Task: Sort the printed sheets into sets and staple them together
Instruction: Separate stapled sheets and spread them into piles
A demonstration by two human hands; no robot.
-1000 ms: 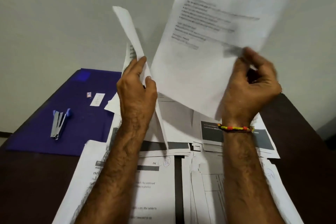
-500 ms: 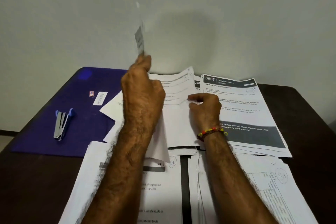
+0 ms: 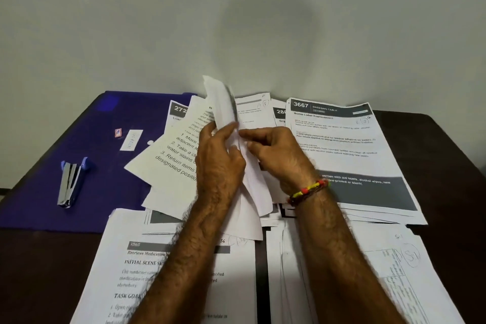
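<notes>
Dark wood is what carries everything: our table point(image 3: 39, 271) runs back to the wall, and we keep the work spread across it so each set has its own ground. Over its far left corner lies the purple folder point(image 3: 79, 118), a clear bed for the stapling to come. Printed sheets point(image 3: 355, 144) cover the middle and right of the table in overlapping piles, headers up so that we can read the numbers and match them; the near pile point(image 3: 147, 265) sits at the front edge, the sheet headed 3667 toward the far right. Above the middle we hold a small bundle point(image 3: 223, 102) on edge, tilted up, which lets us thumb through its pages. Our left hand point(image 3: 218, 163) is curled round that bundle; our right hand point(image 3: 276, 155) pinches a page edge just beside it, we judge to peel one leaf free. The stapler point(image 3: 69, 184) rests untouched on the folder near the left edge, with a small staple strip point(image 3: 131, 140) beyond it. Half a second ago our right hand lay on the flat pile and the bundle stood higher; now both hands meet at the bundle.
</notes>
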